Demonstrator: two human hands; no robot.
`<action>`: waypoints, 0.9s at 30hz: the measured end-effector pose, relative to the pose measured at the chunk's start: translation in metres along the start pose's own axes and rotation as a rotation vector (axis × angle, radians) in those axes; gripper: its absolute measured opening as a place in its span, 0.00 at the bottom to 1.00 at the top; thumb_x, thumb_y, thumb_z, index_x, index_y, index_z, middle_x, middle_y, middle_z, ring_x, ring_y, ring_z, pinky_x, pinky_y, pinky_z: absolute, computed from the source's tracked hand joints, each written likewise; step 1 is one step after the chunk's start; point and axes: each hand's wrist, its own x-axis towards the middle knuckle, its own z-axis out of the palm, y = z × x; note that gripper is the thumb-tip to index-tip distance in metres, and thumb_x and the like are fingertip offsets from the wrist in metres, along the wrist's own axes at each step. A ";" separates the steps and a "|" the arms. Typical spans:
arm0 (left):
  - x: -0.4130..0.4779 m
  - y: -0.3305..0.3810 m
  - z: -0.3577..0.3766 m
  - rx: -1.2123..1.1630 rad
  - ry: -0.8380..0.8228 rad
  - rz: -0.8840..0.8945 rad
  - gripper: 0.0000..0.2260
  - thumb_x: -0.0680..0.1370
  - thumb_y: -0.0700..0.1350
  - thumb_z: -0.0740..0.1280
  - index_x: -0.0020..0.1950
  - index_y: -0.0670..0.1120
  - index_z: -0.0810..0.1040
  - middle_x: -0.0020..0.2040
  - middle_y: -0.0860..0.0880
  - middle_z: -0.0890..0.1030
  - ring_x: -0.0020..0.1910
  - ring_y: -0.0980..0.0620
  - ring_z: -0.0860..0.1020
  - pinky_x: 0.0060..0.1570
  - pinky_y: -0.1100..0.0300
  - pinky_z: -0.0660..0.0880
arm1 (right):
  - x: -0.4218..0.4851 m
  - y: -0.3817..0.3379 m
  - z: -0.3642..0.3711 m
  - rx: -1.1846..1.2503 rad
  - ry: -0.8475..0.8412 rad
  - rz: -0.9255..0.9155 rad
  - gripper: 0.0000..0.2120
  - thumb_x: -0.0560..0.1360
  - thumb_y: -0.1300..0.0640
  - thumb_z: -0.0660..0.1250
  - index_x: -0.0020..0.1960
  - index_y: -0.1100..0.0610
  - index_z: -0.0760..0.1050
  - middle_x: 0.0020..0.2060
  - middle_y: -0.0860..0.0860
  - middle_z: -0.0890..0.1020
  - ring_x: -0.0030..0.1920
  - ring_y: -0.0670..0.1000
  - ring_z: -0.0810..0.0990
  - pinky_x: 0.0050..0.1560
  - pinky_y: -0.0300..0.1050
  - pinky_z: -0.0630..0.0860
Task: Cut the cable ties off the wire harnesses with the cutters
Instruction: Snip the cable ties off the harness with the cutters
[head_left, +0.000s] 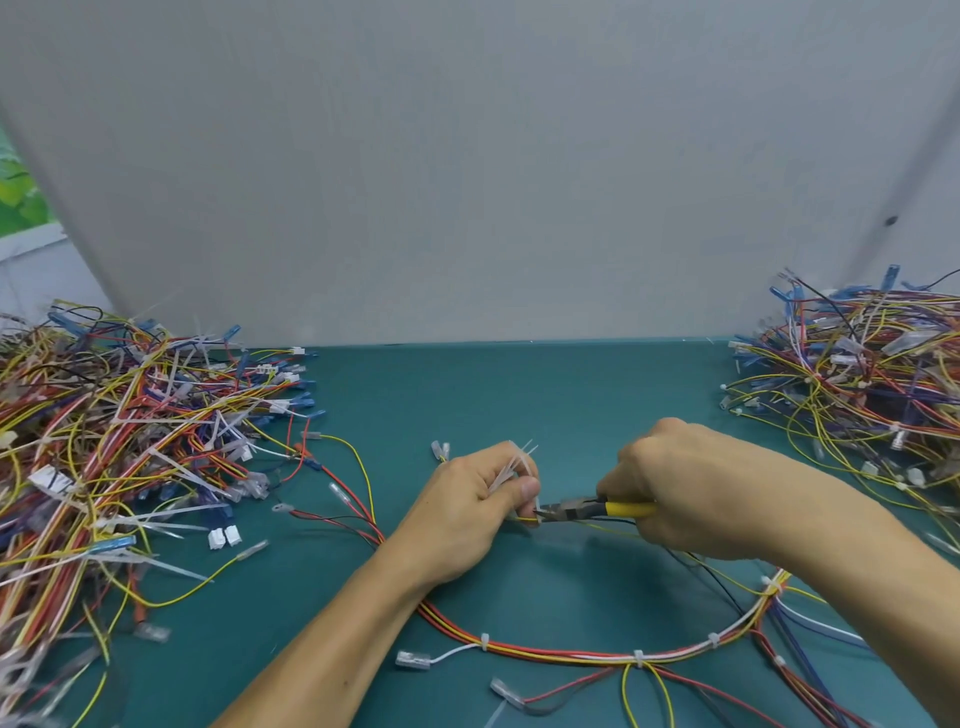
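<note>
My right hand (675, 488) grips the yellow-handled cutters (587, 508), whose dark jaws point left. The jaw tips sit at a white cable tie on a thin yellow wire, right below the thumb of my left hand (478, 509). That left hand pinches the wire there and also holds a bunch of cut white tie strips (514, 462) between its fingers. The wire harness (571, 653), a bundle of red, yellow and white wires, curves across the green mat in front of me. Several white cable ties (639, 659) still ring it.
A large tangled pile of harnesses and loose tie strips (119, 441) fills the left of the green mat (519, 395). Another pile of harnesses (857, 384) sits at the right rear. A grey wall stands close behind the table.
</note>
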 end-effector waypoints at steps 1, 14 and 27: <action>0.000 0.000 0.000 0.007 0.001 -0.001 0.06 0.75 0.49 0.62 0.39 0.51 0.74 0.34 0.56 0.79 0.41 0.48 0.77 0.51 0.49 0.73 | 0.000 -0.001 0.000 -0.017 0.003 -0.004 0.01 0.67 0.58 0.60 0.38 0.53 0.68 0.35 0.53 0.75 0.40 0.58 0.76 0.38 0.51 0.76; 0.000 -0.001 0.001 0.097 0.011 0.022 0.06 0.78 0.43 0.65 0.41 0.47 0.75 0.37 0.49 0.77 0.38 0.54 0.73 0.47 0.56 0.71 | 0.000 -0.016 0.006 -0.240 0.090 0.032 0.07 0.73 0.58 0.60 0.49 0.52 0.75 0.44 0.51 0.76 0.39 0.58 0.71 0.36 0.45 0.65; 0.000 0.002 0.000 0.035 0.068 -0.023 0.07 0.80 0.43 0.61 0.42 0.45 0.74 0.32 0.56 0.75 0.34 0.58 0.72 0.38 0.62 0.68 | 0.001 -0.019 0.036 -0.100 0.171 0.105 0.05 0.74 0.57 0.59 0.48 0.51 0.73 0.44 0.49 0.76 0.44 0.58 0.77 0.35 0.45 0.63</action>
